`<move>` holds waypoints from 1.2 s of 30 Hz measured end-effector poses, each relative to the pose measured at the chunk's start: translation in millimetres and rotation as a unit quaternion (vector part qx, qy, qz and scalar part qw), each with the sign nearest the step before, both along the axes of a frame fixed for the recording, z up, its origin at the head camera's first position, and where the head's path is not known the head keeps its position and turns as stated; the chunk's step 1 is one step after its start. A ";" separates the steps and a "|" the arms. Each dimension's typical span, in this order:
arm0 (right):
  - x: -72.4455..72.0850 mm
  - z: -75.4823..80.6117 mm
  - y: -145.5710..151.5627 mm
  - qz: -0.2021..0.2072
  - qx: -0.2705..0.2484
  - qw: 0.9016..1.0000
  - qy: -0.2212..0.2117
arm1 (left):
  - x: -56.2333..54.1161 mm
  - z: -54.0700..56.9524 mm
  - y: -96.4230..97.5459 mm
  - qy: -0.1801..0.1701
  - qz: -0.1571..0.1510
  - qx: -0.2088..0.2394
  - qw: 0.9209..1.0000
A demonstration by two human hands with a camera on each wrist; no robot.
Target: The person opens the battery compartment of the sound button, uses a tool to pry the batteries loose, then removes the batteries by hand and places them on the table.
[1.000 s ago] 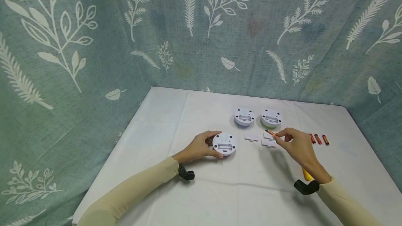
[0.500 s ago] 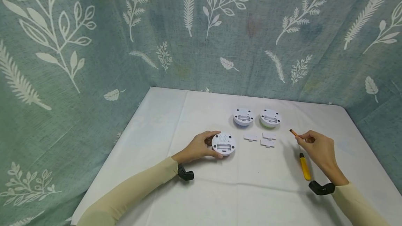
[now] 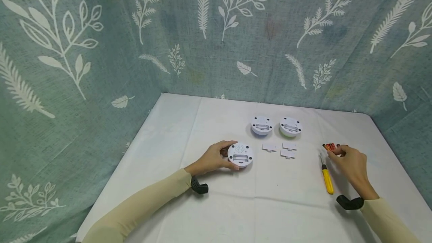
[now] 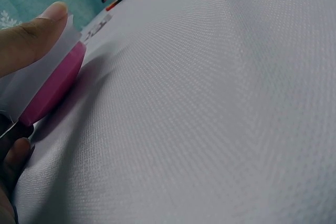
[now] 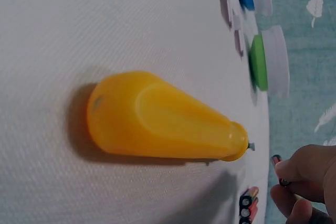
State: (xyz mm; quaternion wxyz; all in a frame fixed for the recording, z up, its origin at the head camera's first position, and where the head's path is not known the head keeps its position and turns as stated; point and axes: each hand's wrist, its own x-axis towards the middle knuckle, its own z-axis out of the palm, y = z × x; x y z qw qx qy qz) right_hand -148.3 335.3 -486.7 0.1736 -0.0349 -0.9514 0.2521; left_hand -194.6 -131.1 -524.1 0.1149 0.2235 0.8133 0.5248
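My left hand (image 3: pixel 212 157) grips a round white device (image 3: pixel 240 148) by its side, thumb near the front edge. Its face with the battery bay is up, and two slots of the bay are visible. Pink shows along its lower side (image 4: pixel 58 87) in the left wrist view. At the right, my right hand (image 3: pixel 352 164) pinches a small red and black battery (image 5: pixel 276 160) between thumb and fingers. It is close over a row of similar batteries (image 5: pixel 247 204) lying on the cloth, partly hidden by the hand in the head view.
Two more round devices, one blue-bottomed (image 3: pixel 261 125) and one green-bottomed (image 3: pixel 290 126), stand bay-up at the back. Three white battery covers (image 3: pixel 269 147) lie in front of them. A yellow-handled screwdriver (image 3: pixel 327 181) lies left of my right hand on the white cloth (image 3: pixel 202 213).
My right hand has moved right with the battery, from beside the covers to the battery row, and lowered towards it. The left hand and its device stay put.
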 end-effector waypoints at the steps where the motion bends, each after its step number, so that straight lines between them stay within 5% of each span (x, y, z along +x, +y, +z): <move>1: -0.2 -1.1 0.3 -0.001 0.002 1.000 -0.001 | 0.1 0.2 0.0 0.000 0.001 0.000 1.000; 25: -11.7 -20.4 0.0 -0.011 0.022 0.999 -0.024 | 0.4 -1.5 -1.1 -0.001 -0.002 -0.007 1.000; 31: -11.2 -15.1 -2.5 -0.007 0.016 1.000 -0.013 | -1.3 -2.1 -1.2 0.006 -0.004 -0.018 1.000; 36: -12.2 -4.3 -15.5 0.039 0.002 0.999 -0.004 | -1.9 -2.1 -1.1 0.008 -0.004 -0.021 1.000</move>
